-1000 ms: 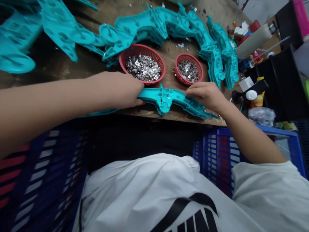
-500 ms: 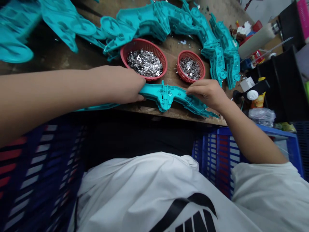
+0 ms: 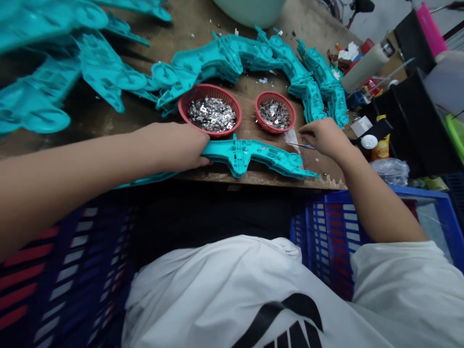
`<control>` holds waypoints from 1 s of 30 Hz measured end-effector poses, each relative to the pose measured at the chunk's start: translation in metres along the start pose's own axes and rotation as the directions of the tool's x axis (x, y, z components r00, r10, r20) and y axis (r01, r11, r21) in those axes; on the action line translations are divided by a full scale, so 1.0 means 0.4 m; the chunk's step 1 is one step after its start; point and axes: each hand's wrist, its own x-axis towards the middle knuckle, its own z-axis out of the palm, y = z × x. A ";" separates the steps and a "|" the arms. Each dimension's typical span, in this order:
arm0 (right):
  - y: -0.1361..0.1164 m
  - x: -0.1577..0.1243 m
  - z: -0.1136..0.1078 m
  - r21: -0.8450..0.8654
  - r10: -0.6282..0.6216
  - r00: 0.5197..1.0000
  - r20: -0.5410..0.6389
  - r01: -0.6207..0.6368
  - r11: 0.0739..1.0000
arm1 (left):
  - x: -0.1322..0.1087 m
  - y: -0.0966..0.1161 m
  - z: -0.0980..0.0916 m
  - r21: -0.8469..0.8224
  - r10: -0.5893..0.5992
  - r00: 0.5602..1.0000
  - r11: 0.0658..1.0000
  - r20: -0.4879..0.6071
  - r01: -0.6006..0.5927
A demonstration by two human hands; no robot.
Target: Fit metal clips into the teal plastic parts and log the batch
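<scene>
Two red baskets (image 3: 209,87) held silver metal pieces (image 3: 212,114); my left hand (image 3: 174,145) gripped a teal plastic moulding (image 3: 246,152), while my right hand (image 3: 324,137) was half-curled, its hold unclear.

Bench top (image 3: 250,118): two round baskets (image 3: 180,108), side by side, small metal pieces (image 3: 211,114) in both.
Before baskets: moulded plastic part (image 3: 239,154), along bench edge.
Behind baskets: curved row of stacked moulded parts (image 3: 224,58).
Below bench: plastic crates (image 3: 337,232), left and right.

A blue crate (image 3: 335,237) sits just below a clear plastic bag (image 3: 389,171).
</scene>
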 end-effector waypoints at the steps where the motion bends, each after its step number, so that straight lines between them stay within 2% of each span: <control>1: 0.008 -0.003 0.008 -0.065 0.068 0.995 0.071 -0.064 0.996 | -0.003 -0.003 -0.001 0.046 0.009 1.000 0.999 -0.001 -0.009; 3: 0.005 -0.007 0.027 -0.169 0.171 0.963 0.207 -0.137 0.976 | -0.010 -0.008 -0.004 0.108 0.003 1.000 0.994 0.006 -0.004; 5: -0.014 -0.004 0.043 -0.239 0.228 0.932 0.282 -0.161 0.958 | -0.015 -0.012 -0.007 0.128 -0.010 1.000 0.992 0.026 0.007; 8: -0.044 0.005 0.046 -0.315 0.265 0.914 0.307 -0.165 0.935 | -0.022 -0.013 -0.009 0.105 -0.005 1.000 0.994 0.027 0.003; 11: -0.063 0.000 0.017 -0.286 0.281 0.914 0.292 -0.197 0.938 | -0.029 -0.012 -0.006 0.066 -0.008 1.000 0.998 0.000 0.008; 13: -0.082 -0.017 -0.006 -0.142 0.210 0.957 0.202 -0.183 0.973 | -0.030 -0.012 0.000 0.051 -0.007 1.000 0.999 -0.007 0.007; 15: -0.113 -0.038 -0.018 0.066 0.038 0.998 0.051 -0.041 0.997 | -0.027 -0.013 0.007 0.040 -0.005 1.000 0.999 -0.019 0.006; 18: -0.174 -0.062 -0.003 0.244 -0.190 0.975 -0.113 0.212 0.946 | -0.016 -0.015 0.021 0.038 0.000 0.999 0.999 -0.049 0.002; 20: -0.209 -0.066 0.016 0.248 -0.224 0.968 -0.118 0.247 0.937 | -0.011 -0.016 0.027 0.071 0.011 0.998 0.997 -0.054 -0.007; 22: -0.232 -0.062 0.028 0.219 -0.216 0.973 -0.085 0.230 0.948 | -0.019 -0.016 0.026 0.124 0.016 0.999 0.992 -0.041 -0.010; 25: -0.251 -0.056 0.026 0.150 -0.218 0.976 -0.004 0.216 0.965 | -0.069 -0.011 0.007 0.203 -0.003 0.999 0.979 -0.032 0.010; 26: -0.255 -0.055 0.022 0.122 -0.214 0.976 0.031 0.209 0.970 | -0.092 -0.005 -0.002 0.219 0.000 0.998 0.976 -0.059 0.013; 28: -0.264 -0.057 0.013 0.070 -0.198 0.976 0.089 0.192 0.979 | -0.133 0.017 -0.017 0.207 0.070 0.977 0.978 -0.202 -0.027; 29: -0.269 -0.059 0.009 0.053 -0.190 0.976 0.106 0.185 0.981 | -0.145 0.034 -0.020 0.181 0.138 0.942 0.980 -0.304 -0.086; 30: -0.274 -0.062 0.005 0.041 -0.185 0.976 0.116 0.181 0.983 | -0.147 0.053 -0.016 0.151 0.216 0.889 0.974 -0.404 -0.168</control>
